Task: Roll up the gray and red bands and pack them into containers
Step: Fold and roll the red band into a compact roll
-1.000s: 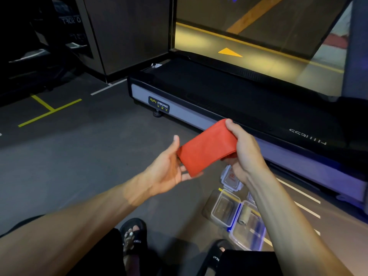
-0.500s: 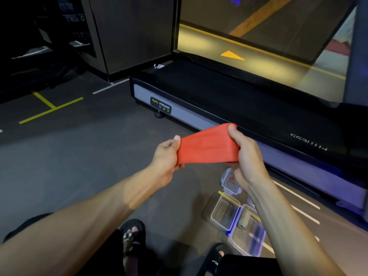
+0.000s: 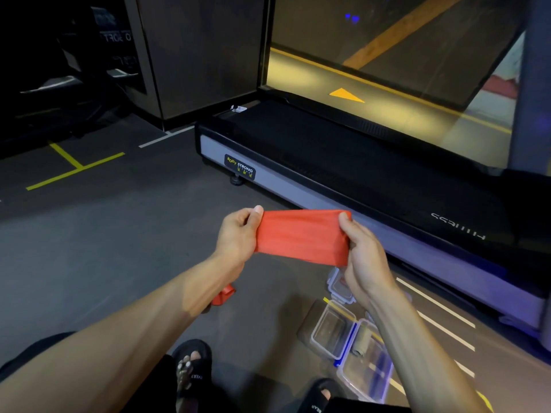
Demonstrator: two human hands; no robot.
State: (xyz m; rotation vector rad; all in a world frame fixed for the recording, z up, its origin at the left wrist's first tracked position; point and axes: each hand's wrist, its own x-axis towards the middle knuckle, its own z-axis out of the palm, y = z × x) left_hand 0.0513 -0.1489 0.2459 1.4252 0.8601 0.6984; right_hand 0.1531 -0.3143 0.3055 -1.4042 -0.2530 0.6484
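**A:** What's the biggest thing in front of you?

**B:** From my feed, the treadmill (image 3: 343, 162). It runs across the frame just beyond the hands, black deck, grey side rail, one of it. Under everything is the grey floor (image 3: 104, 248), with painted yellow and white lines.

**A:** And the containers?

**B:** I count three clear plastic containers on the floor at lower right, close together, partly hidden by the right forearm. The nearest container (image 3: 368, 374) has a grey roll (image 3: 362, 341) lying at its far end; I take that to be the gray band, one of it. The middle container (image 3: 331, 332), just left of it with a blue strip between them, shows something dark inside; I cannot tell what. The far container (image 3: 338, 286) sits below the right hand and I cannot see its contents.

**A:** The red band?

**B:** One red band (image 3: 301, 236), held in the air between both hands, pulled flat and roughly level, above the floor in front of the treadmill rail. There is also a small red piece (image 3: 223, 296) showing beneath the left forearm; I cannot tell what it is.

**A:** The hands?

**B:** Two. My left hand (image 3: 238, 234) pinches the band's left end, thumb on top, fingers curled under. My right hand (image 3: 362, 254) pinches the right end the same way, thumb tip at its upper corner.

**A:** Anything smaller?

**B:** Two black sandals, the left sandal (image 3: 193, 368) and the right sandal (image 3: 323, 394), at the bottom edge.
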